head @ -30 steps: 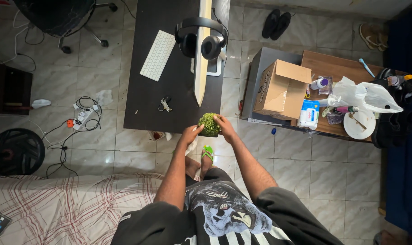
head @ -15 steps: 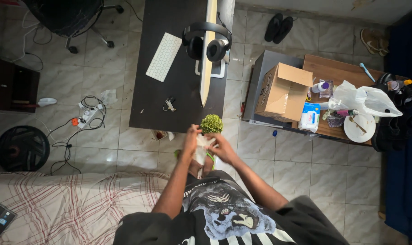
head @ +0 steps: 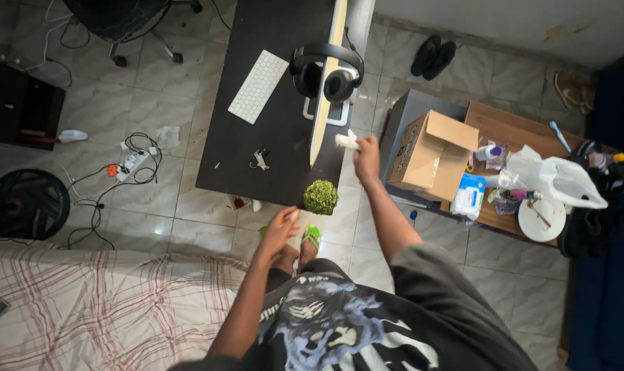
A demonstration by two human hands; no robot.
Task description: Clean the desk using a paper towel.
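Both hands off the small green plant (head: pixel 320 196), now sitting alone at the desk (head: pixel 271 158) corner. Right hand (head: pixel 366 156) raised by the monitor holding a white wipe (head: pixel 346 141); left hand (head: pixel 279 231) dropped back, open.

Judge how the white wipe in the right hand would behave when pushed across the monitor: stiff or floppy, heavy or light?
The white wipe looks crumpled and bunched in the right hand, so it is probably floppy and should mould to the monitor. It seems thin, so likely very light. The monitor stands narrow edge up on the desk, so a hard push might rock it.
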